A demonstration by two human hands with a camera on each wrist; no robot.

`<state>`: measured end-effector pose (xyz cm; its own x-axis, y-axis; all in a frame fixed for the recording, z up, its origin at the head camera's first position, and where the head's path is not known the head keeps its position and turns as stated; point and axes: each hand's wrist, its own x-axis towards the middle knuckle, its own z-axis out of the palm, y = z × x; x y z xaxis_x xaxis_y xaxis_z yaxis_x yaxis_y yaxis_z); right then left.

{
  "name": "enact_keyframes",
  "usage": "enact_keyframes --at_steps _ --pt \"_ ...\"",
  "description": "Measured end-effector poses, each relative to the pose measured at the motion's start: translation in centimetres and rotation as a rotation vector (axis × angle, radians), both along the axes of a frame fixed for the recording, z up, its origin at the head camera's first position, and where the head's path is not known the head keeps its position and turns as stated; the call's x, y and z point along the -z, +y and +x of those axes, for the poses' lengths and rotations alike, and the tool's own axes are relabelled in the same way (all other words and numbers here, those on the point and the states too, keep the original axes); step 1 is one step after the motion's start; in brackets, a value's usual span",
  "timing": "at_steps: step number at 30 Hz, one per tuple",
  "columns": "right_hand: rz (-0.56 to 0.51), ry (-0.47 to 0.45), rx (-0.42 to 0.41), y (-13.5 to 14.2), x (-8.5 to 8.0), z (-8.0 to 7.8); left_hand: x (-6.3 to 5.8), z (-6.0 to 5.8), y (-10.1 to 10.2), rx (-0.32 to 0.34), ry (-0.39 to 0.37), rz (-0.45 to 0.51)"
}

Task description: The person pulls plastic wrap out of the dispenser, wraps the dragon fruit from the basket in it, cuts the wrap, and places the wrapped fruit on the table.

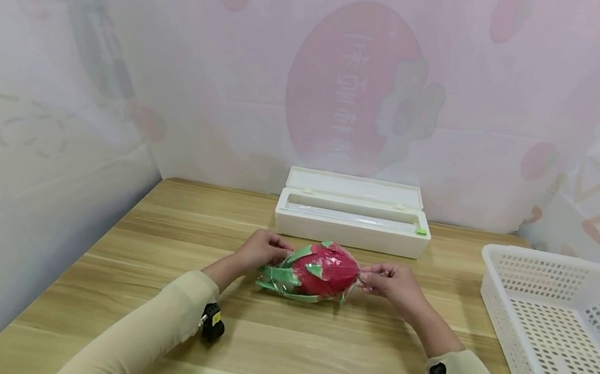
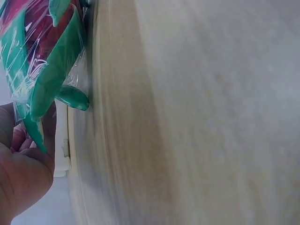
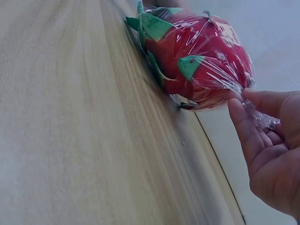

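Observation:
A red dragon fruit (image 1: 323,271) with green leaf tips lies on its side on the wooden table, wrapped in clear plastic wrap (image 3: 220,79). At its right end my right hand (image 1: 391,282) pinches the wrap between thumb and fingertips, where it is gathered into a twisted tail (image 3: 265,121). My left hand (image 1: 263,248) is at the leafy left end, its curled fingers and thumb gripping the wrap around the leaf tips (image 2: 35,131). Part of the left fingers is hidden behind the leaves in the left wrist view.
Behind the fruit stands a white cling film dispenser box (image 1: 350,234) with its lid raised, a roll inside and a green slider (image 1: 421,231) at its right. A white perforated plastic basket (image 1: 505,359) sits at the table's right edge. Printed cloth encloses the back and sides.

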<state>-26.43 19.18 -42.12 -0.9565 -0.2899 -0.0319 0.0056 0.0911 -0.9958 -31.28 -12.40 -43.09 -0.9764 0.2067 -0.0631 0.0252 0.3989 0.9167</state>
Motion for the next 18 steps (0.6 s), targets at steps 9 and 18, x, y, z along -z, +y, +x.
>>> enact_keyframes --at_steps 9,18 --pt "0.024 -0.009 -0.015 0.3 -0.5 0.3 0.0 0.1 -0.2 0.031 0.027 -0.013" --pt "0.027 0.002 -0.049 1.3 -1.0 0.2 -0.7 0.5 -0.7 0.026 0.051 -0.038"
